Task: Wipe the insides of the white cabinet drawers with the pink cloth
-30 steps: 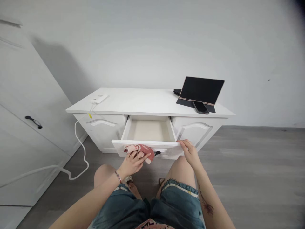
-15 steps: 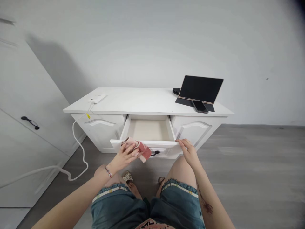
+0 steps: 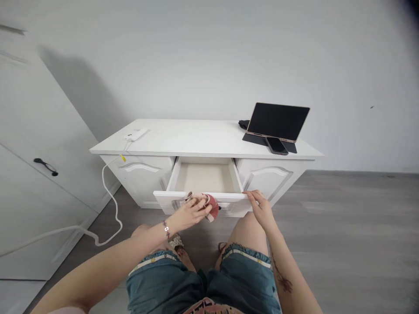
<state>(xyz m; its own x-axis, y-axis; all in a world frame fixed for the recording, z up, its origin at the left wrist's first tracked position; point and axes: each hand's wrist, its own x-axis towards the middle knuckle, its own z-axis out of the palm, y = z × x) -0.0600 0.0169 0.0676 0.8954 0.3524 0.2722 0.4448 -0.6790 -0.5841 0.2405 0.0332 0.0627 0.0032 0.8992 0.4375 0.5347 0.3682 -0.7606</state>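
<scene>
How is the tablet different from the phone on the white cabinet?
The tablet stands tilted up on its stand, while the phone lies flat on the cabinet top. The tablet looks much larger than the phone. The tablet sits farther back and the phone lies just in front of it. Both have dark, blank screens.

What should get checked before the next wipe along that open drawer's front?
1. Cloth gripped in left hand: ok.
2. Cloth pressed against drawer front: ok.
3. Right hand steadying the drawer's right corner: ok.
4. Drawer pulled open, inside bare: ok.
5. Drawer handle clean: cannot tell, cloth hides it.
6. Tablet and phone away from both hands: ok.
</scene>
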